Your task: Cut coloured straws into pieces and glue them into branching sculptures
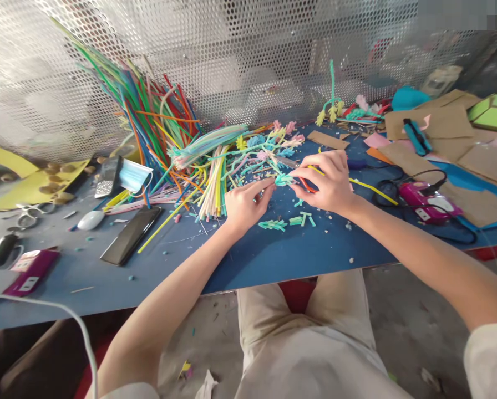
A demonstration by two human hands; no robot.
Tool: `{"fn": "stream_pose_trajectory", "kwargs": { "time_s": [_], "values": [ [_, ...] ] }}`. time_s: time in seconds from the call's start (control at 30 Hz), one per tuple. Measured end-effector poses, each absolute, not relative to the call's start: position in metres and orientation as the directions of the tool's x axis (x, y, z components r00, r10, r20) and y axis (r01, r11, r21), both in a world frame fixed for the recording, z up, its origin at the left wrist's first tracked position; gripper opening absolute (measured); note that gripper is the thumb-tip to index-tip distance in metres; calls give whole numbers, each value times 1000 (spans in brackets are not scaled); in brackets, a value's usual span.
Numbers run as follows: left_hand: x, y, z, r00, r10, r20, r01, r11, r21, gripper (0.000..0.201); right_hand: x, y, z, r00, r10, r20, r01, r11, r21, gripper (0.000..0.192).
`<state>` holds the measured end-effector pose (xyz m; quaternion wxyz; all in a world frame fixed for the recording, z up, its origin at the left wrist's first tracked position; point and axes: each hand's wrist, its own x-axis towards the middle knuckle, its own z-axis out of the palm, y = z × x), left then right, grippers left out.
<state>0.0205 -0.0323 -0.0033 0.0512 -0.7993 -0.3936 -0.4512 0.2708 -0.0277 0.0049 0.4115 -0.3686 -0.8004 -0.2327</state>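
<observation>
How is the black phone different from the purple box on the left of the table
The black phone is long, thin and dark all over; the purple box is shorter, thicker and bears white labels. The phone lies nearer the pile of pipe cleaners, under a yellow stem; the box sits toward the table's near left edge, with nothing on it. Both lie flat on the blue top, out of either hand's reach.

**Craft clutter crowds a blue workbench**

A black phone [131, 235] lies flat on the blue tabletop [252, 260], near a white mouse [91, 220] and a folded face mask [134, 175]. Scissors [31, 214] rest at the far left, a purple case [30, 270] nearer the front edge. To the right, a pink glue gun [424, 201] sits among brown cardboard sheets [452, 124], before a perforated metal screen [248, 55].
</observation>
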Motion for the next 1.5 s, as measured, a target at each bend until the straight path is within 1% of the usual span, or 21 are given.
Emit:
{"fn": "stream_pose_trajectory", "kwargs": {
  "time_s": [0.13,0.2,0.33,0.4,0.57,0.63,0.7,0.83,1.0,1.1,1.17,1.27,1.33,1.4,1.5],
  "values": [
    [20,-33,-2,332,576,747,678,-697,235,21,269,-27,7,-446,416,793,766,635,98,13],
    [20,-33,-3,348,574,741,684,-696,218,22,269,-26,8,-454,426,783,767,633,101,13],
    [20,-32,-5,365,573,734,676,-705,215,24,269,-27,9,-461,411,786,745,661,91,15],
    [20,-31,-6,356,570,740,667,-710,226,22,269,-27,9,-455,438,775,739,671,54,14],
    [21,-30,-6,326,598,732,677,-688,261,19,271,-25,11,-351,541,764,751,650,-115,17],
    [20,-30,-5,328,608,723,682,-682,264,19,274,-23,12,-344,557,756,738,658,-150,20],
    [20,-29,-6,329,612,719,684,-679,265,19,276,-22,13,-372,561,740,717,680,-155,20],
    [19,-28,-6,342,600,723,681,-689,250,19,277,-21,15,-428,539,726,696,709,-116,20],
    [19,-29,-5,380,545,747,672,-718,182,17,276,-20,13,-475,540,695,707,705,-65,21],
    [17,-29,-6,406,518,753,671,-728,139,16,276,-21,12,-507,523,685,712,702,-9,22],
    [16,-29,-7,419,510,751,682,-723,111,17,276,-22,13,-534,492,688,711,702,51,22],
    [14,-28,-8,432,490,757,694,-717,68,18,276,-24,15,-558,409,722,702,696,148,22],
    [14,-28,-9,442,476,760,693,-719,47,19,275,-26,15,-550,379,744,710,682,177,24],
    [14,-29,-9,453,462,762,689,-724,30,20,274,-27,15,-540,383,749,722,668,179,26],
    [13,-28,-10,453,435,778,685,-728,9,21,273,-29,15,-554,405,728,729,657,190,24]
  ]
}}
